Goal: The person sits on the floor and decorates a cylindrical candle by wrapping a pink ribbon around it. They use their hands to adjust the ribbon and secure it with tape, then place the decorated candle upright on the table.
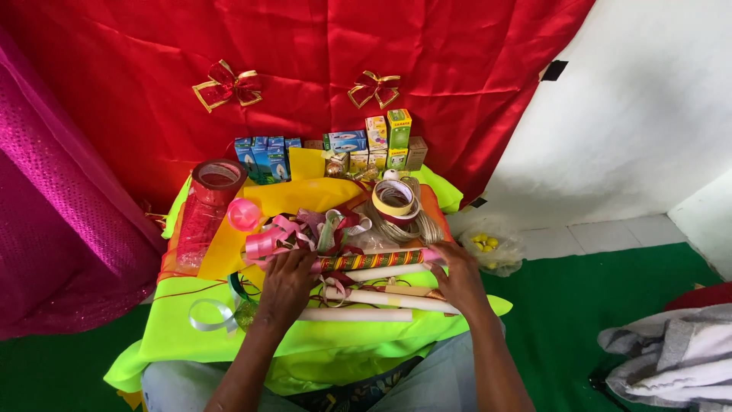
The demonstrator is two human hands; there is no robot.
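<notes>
A: Where it lies crosswise on the heap, the patterned roll (374,260) is pinched at both ends: left hand (286,284), right hand (457,276).

B: White rolls (381,299) below, ribbon curls (267,240) behind (lime cloth (213,336) underneath). Two-ended hold likely keeps it level.

Boxes (335,149) behind tape rolls (395,200), paper rolls (374,286)

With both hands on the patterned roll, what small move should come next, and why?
Probably lift the patterned roll straight up a little. The left hand and right hand are at its two ends, but ribbons lie against its left end and white rolls lie just beside it, so sliding could drag them.
</notes>
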